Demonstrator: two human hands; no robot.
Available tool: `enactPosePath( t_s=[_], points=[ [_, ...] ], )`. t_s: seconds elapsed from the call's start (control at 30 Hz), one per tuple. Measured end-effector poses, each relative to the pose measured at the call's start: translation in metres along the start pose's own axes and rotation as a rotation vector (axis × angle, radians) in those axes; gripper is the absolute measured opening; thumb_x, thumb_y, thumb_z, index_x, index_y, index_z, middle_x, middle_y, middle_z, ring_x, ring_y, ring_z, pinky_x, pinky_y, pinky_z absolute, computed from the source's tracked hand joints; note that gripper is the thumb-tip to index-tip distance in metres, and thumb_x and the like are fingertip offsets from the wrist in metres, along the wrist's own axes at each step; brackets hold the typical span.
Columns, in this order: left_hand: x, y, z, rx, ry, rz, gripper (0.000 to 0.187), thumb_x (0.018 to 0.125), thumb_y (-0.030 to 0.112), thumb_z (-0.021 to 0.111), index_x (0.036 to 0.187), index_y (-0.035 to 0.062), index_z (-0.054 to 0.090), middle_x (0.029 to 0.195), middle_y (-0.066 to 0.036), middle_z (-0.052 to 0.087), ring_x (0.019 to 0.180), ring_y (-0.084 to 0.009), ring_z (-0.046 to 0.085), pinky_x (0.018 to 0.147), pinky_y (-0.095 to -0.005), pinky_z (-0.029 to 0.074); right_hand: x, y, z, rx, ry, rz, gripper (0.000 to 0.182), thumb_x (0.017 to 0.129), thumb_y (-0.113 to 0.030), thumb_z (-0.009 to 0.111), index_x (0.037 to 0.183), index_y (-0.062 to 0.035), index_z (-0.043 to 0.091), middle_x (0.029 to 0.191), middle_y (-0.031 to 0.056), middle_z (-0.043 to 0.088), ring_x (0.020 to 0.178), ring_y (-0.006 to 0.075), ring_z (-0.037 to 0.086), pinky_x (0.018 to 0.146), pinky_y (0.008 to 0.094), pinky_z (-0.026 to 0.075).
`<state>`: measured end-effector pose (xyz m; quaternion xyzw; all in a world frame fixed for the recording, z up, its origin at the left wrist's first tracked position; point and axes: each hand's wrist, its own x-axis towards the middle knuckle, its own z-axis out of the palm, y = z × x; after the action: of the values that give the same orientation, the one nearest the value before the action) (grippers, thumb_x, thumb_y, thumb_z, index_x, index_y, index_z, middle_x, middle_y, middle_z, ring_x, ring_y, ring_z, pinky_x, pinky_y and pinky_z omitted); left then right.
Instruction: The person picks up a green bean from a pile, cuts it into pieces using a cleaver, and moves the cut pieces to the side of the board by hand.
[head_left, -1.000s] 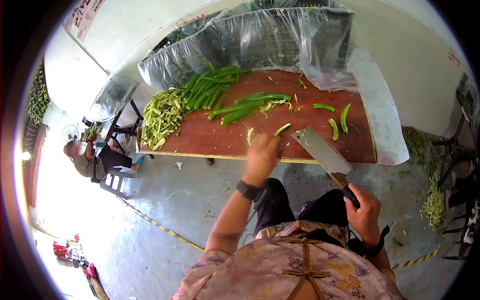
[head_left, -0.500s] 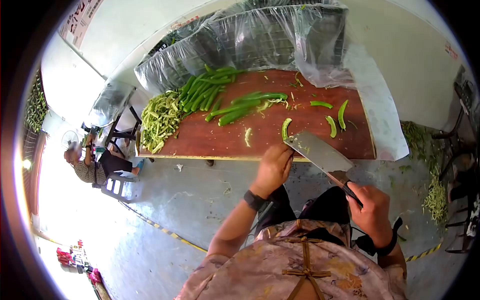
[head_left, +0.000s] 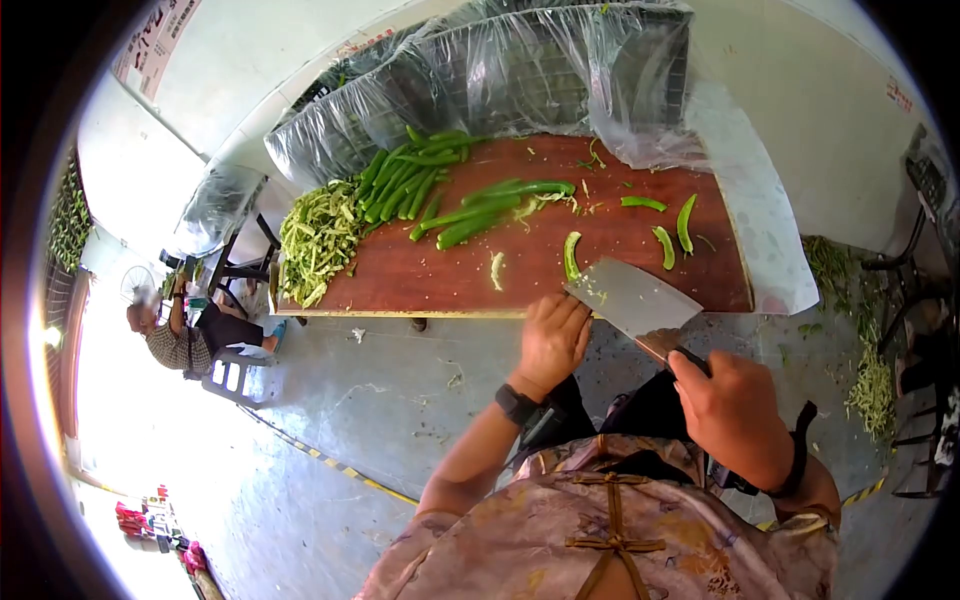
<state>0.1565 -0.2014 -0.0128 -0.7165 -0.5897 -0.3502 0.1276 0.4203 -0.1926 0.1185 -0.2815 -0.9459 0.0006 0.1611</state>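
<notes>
My right hand [head_left: 728,405] is wrapped round the dark handle of a wide cleaver [head_left: 640,300], whose blade lies flat-side up over the table's front edge. At the blade's far left corner, my left hand [head_left: 555,340] has its fingers closed near the edge; what they hold, if anything, is hidden. A curved green pepper piece [head_left: 572,256] lies just beyond the blade. Several long green peppers [head_left: 478,218] rest mid-table on the red-brown board [head_left: 400,275], with more in a pile [head_left: 405,182] behind. Further right are curved pepper pieces [head_left: 685,223].
Shredded pale-green scraps [head_left: 318,245] are heaped at the table's left end. Plastic-lined crates [head_left: 500,80] stand along the back. Another person [head_left: 180,335] sits far left beside a stool [head_left: 232,375]. Cuttings [head_left: 872,390] lie on the floor at right.
The cleaver's blade has turned to show more of its flat face, and my right hand has shifted slightly, with its wrist further right. My left hand has moved very little.
</notes>
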Motion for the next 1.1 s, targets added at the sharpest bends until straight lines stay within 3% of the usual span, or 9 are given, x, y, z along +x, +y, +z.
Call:
enactPosePath(
  t_s=[0.3, 0.83, 0.9, 1.0, 1.07, 1.1],
  points=[
    [0.001, -0.001, 0.004, -0.023, 0.035, -0.014, 0.024, 0.077, 0.010, 0.070, 0.100, 0.0022, 0.068, 0.105, -0.010, 0.067, 0.098, -0.0298, 0.058, 0.084, -0.0413, 0.046, 0.010, -0.007, 0.025, -0.066, 0.036, -0.019, 0.040, 0.075, -0.008, 0.067, 0.115, -0.0049, 0.066, 0.074, 0.0110, 0.056, 0.065, 0.0261, 0.062, 0.053, 0.0361, 0.050],
    [0.006, -0.002, 0.009, -0.047, 0.088, -0.026, 0.024, 0.077, 0.014, 0.071, 0.099, 0.0033, 0.068, 0.106, -0.009, 0.067, 0.096, -0.0283, 0.059, 0.080, -0.0405, 0.045, 0.056, 0.008, 0.090, 0.011, 0.158, 0.027, 0.039, 0.077, -0.009, 0.067, 0.116, -0.0041, 0.063, 0.077, 0.0145, 0.059, 0.065, 0.0308, 0.064, 0.056, 0.0398, 0.052],
    [0.008, -0.003, 0.009, -0.053, 0.125, -0.007, 0.020, 0.076, 0.012, 0.071, 0.095, 0.0055, 0.068, 0.100, -0.009, 0.068, 0.090, -0.0302, 0.060, 0.078, -0.0413, 0.046, 0.070, 0.015, 0.102, -0.018, 0.207, 0.005, 0.039, 0.077, -0.010, 0.067, 0.116, -0.0045, 0.064, 0.077, 0.0143, 0.059, 0.065, 0.0308, 0.064, 0.056, 0.0399, 0.052],
    [0.007, -0.003, 0.006, -0.051, 0.107, -0.014, 0.018, 0.077, 0.013, 0.072, 0.094, 0.0058, 0.068, 0.100, -0.009, 0.068, 0.090, -0.0300, 0.060, 0.077, -0.0415, 0.046, 0.089, 0.022, 0.102, 0.072, 0.277, 0.058, 0.034, 0.081, -0.014, 0.072, 0.114, -0.0087, 0.067, 0.079, 0.0133, 0.061, 0.065, 0.0342, 0.062, 0.058, 0.0448, 0.050],
    [0.008, -0.004, 0.005, -0.059, 0.111, -0.014, 0.018, 0.078, 0.013, 0.071, 0.094, 0.0059, 0.068, 0.098, -0.009, 0.067, 0.088, -0.0303, 0.060, 0.077, -0.0415, 0.046, 0.093, 0.028, 0.088, 0.331, 0.402, 0.090, 0.033, 0.080, -0.013, 0.072, 0.113, -0.0069, 0.068, 0.082, 0.0140, 0.067, 0.072, 0.0358, 0.065, 0.062, 0.0455, 0.051],
    [0.009, -0.004, 0.005, -0.074, 0.114, -0.011, 0.017, 0.079, 0.012, 0.071, 0.094, 0.0060, 0.068, 0.095, -0.010, 0.067, 0.087, -0.0306, 0.059, 0.077, -0.0415, 0.045, 0.091, 0.030, 0.081, 0.387, 0.353, 0.164, 0.029, 0.082, -0.013, 0.071, 0.109, -0.0038, 0.067, 0.095, 0.0175, 0.070, 0.082, 0.0373, 0.067, 0.071, 0.0426, 0.054]
  ],
)
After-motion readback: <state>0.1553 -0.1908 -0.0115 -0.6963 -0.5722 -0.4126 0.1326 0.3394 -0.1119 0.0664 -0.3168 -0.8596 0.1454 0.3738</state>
